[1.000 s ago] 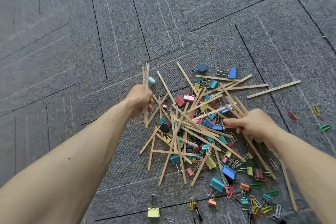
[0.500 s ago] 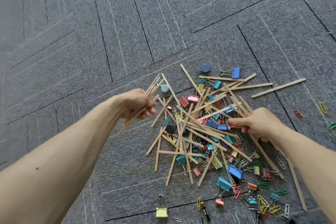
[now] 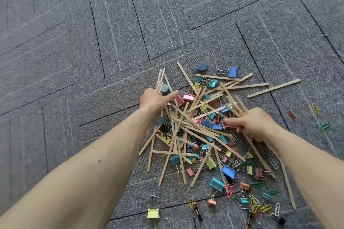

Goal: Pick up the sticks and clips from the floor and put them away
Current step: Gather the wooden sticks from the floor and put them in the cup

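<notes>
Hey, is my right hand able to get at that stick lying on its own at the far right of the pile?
Probably yes. The lone stick lies apart on bare carpet with nothing over it, just beyond the right hand. That hand grips a bundle of sticks, though.

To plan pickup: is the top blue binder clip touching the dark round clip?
Apart: the head view shows carpet between the blue binder clip and dark round clip.

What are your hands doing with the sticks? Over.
Left hand grips a stick bundle. Right hand grips sticks in the pile. Clips tangled among them, in the way.
</notes>
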{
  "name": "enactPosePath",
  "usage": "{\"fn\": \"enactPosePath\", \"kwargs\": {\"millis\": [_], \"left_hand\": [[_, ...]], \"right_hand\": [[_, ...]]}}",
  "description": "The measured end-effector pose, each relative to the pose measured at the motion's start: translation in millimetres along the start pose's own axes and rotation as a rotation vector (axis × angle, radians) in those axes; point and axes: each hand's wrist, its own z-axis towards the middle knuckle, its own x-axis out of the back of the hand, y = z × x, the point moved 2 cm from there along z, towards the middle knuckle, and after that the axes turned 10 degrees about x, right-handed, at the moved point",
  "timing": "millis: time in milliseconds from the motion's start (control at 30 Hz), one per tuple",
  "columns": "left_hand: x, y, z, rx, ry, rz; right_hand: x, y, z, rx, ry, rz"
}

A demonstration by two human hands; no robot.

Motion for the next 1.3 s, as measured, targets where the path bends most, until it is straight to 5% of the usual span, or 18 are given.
{"fn": "enactPosePath", "kwargs": {"millis": [200, 600, 1300], "left_hand": [[-10.0, 8.8, 9.6, -0.001, 0.032, -0.029], [16.8, -4.8, 4.0, -0.125, -0.198, -0.027], [29.1, 12.9, 4.0, -0.339, 0.038, -0.307]], "right_hand": [[-0.5, -1.0, -1.0, 0.006, -0.009, 0.006], [-0.1, -2.0, -1.8, 0.003, 0.010, -0.003], [-0.7, -0.7, 0.2, 0.006, -0.016, 0.014]]}}
